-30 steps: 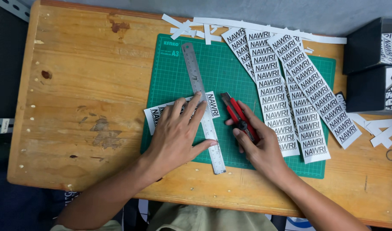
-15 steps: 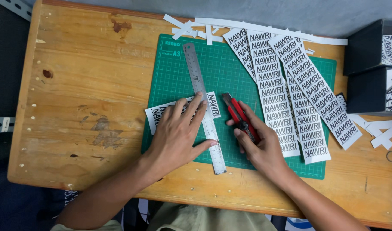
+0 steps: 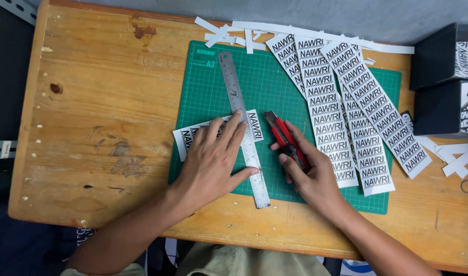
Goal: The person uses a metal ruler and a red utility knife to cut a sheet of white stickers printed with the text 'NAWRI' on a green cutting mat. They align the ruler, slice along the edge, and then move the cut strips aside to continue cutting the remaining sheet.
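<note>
On the worn wooden table (image 3: 91, 102), head view: a green gridded cutting mat (image 3: 213, 92) lies across the middle, its near edge close to the table's front.

Left hand (image 3: 213, 163) flat, fingers spread, palm down. It presses on a long steel ruler (image 3: 234, 87) and on the white printed paper strip (image 3: 185, 140) beneath it. Ruler runs from the mat's far left part down to its near edge, slightly tilted. Thumb tip touches the ruler's right edge low down. Strip lies crosswise under the ruler; one end shows to the right of it, the rest pokes out left of the hand, over the mat's left edge.

Right hand (image 3: 313, 176) closed around a red and black utility knife (image 3: 282, 135). Blade end points away from the person, just right of the ruler, near the strip's right end. Cannot tell if the blade touches paper.

Right half of mat: several long white printed paper strips (image 3: 346, 102) fanned side by side, overlapping, slanting from far left to near right.

Far edge of mat: thin white paper offcuts (image 3: 315, 33), scattered and crossing.

Far right: two black boxes (image 3: 438, 76) stacked along the table edge. More white scraps (image 3: 456, 161) just below them.
</note>
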